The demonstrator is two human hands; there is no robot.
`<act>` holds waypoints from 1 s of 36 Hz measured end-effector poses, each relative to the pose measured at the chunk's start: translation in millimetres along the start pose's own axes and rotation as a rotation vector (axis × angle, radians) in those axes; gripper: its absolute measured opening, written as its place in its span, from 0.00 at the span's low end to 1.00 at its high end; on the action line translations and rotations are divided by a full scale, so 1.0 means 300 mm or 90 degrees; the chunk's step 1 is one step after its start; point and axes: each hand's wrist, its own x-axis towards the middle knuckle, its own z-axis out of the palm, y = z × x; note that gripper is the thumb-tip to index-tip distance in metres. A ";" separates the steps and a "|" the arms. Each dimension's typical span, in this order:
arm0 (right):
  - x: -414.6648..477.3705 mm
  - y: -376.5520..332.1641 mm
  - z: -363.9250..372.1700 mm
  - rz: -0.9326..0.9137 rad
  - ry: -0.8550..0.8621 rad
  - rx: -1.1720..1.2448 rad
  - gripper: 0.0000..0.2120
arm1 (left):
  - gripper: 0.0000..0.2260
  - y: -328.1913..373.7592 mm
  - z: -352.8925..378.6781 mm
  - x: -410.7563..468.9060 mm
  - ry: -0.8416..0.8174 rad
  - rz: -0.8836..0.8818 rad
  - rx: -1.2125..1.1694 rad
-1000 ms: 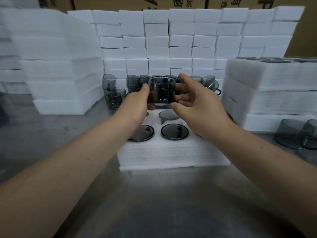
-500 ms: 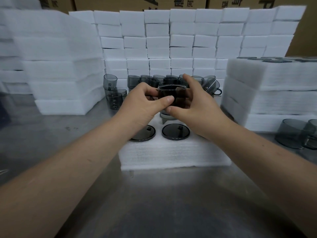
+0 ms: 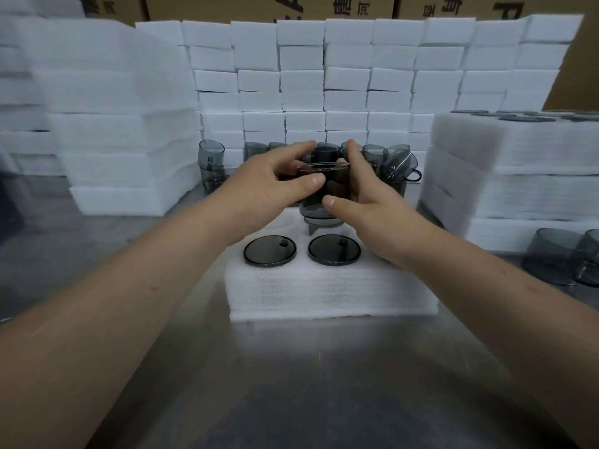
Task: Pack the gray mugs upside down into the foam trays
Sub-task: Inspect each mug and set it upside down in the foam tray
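Both hands on one mug, above the tray. Your left hand (image 3: 275, 189) and right hand (image 3: 366, 202) grip a single gray mug (image 3: 324, 184) between them. It is held in the air, clear of the foam. Each thumb presses the near wall of the mug, and the fingers of each hand curl round its far side. An oval edge of the mug faces upward; whether this is the mouth or the base cannot be told.

Directly beneath your hands lies the foam tray (image 3: 324, 290), a white slab on the metal table (image 3: 291, 377). Just on your side of the hands, two upturned mugs (image 3: 269, 250) sit side by side in the tray's recesses, only their dark round bases showing. Immediately below the held mug, a third mug (image 3: 322, 218) stands higher out of the foam, partly hidden by your thumbs.

Beyond your fingertips, loose mugs (image 3: 400, 162) are clustered on the table, some upright and some tilted. Outside your left hand rises a stack of foam sheets (image 3: 123, 131). Outside your right hand stands a second stack (image 3: 518, 150), with dark mug bases showing in its top layer. Two further mugs (image 3: 557, 254) rest on the table near your right forearm. A wall of white foam blocks (image 3: 324, 76) closes the far side.
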 end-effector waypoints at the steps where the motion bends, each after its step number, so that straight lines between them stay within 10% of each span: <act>1: -0.001 0.000 0.000 0.000 0.000 -0.011 0.45 | 0.14 0.005 -0.003 -0.001 -0.014 -0.003 0.007; 13: 0.008 0.020 -0.011 0.000 0.118 -0.044 0.35 | 0.11 0.028 -0.039 0.016 0.252 -0.079 0.207; 36: 0.005 0.013 -0.002 0.009 0.086 -0.133 0.26 | 0.24 -0.011 -0.023 0.040 0.129 -0.242 0.655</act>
